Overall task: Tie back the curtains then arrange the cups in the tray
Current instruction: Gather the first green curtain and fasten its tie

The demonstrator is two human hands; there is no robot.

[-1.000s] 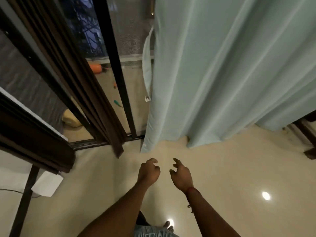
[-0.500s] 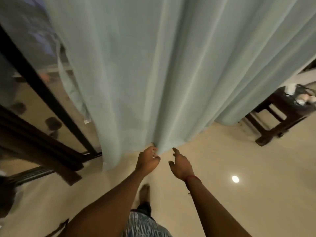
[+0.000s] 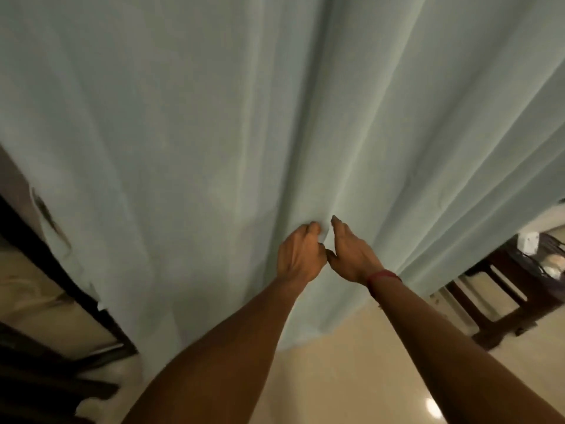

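A pale blue-green curtain [image 3: 244,117] hangs in long folds and fills most of the view. My left hand [image 3: 301,254] has its fingers curled into a vertical fold of it at mid height and grips the cloth. My right hand [image 3: 351,255], with a red thread at the wrist, lies just to the right of that fold. Its fingers are straight against the fabric and its thumb is close to my left hand. No cups or tray can be made out clearly.
A dark wooden table [image 3: 501,304] stands at the right behind the curtain's edge, with a wire basket [image 3: 547,261] holding pale items on it. A dark door frame [image 3: 46,270] runs down the left. Glossy cream floor [image 3: 351,381] lies below.
The view has closed in on the curtain. Both hands rose from above the floor to the cloth, and my left hand took hold of a fold while my right came up beside it.
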